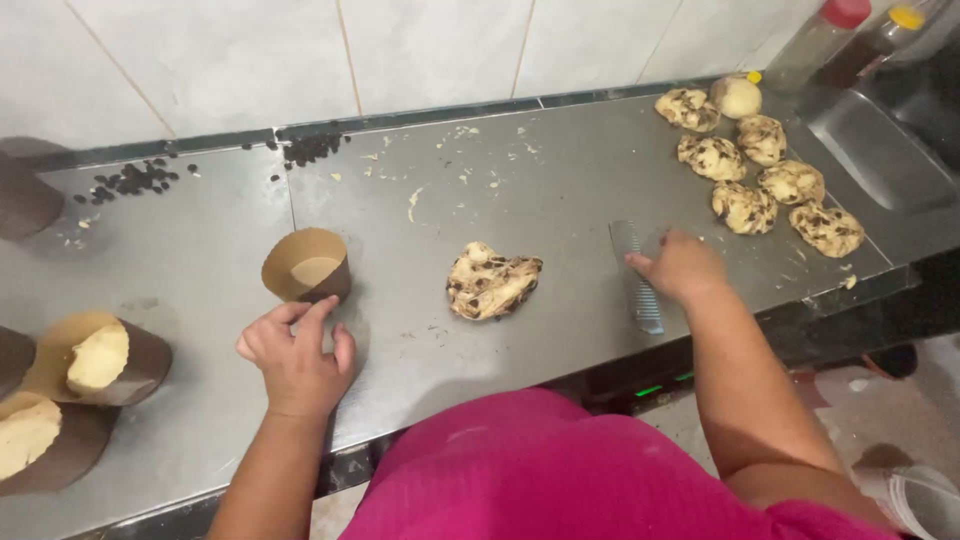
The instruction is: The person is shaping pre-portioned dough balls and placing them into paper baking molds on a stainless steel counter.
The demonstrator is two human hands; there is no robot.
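Seven dough pieces [745, 150] lie in a loose cluster far out past the right hand [683, 265]; six are speckled with chocolate chips and one, at the back, is plain and smooth. One more chip-speckled dough lump [490, 283] sits alone between the two hands, nearer the right one but touching neither.

One empty brown paper cup [308, 265] lies tipped on its side just beyond the left hand [297, 352], its mouth facing the person. Two filled paper cups [95, 362] lie further out to the left of that hand, each with pale dough showing at the mouth, and the dark edges of two more cups are cut off by the picture's left border. Loose chocolate chips [135, 180] are scattered in two patches well beyond the left hand, near the wall. Two bottles [822, 40], one red-capped and one yellow-capped, stand at the far corner beyond the right hand.

The left hand rests palm down on the steel counter [560, 190], fingers loosely curled, fingertips pointing at the empty cup and just short of it; it grips nothing. The right arm stretches forward, and its hand lies flat over the metal dough scraper [637, 275], fingers pressing its upper end against the counter rather than closing around it.
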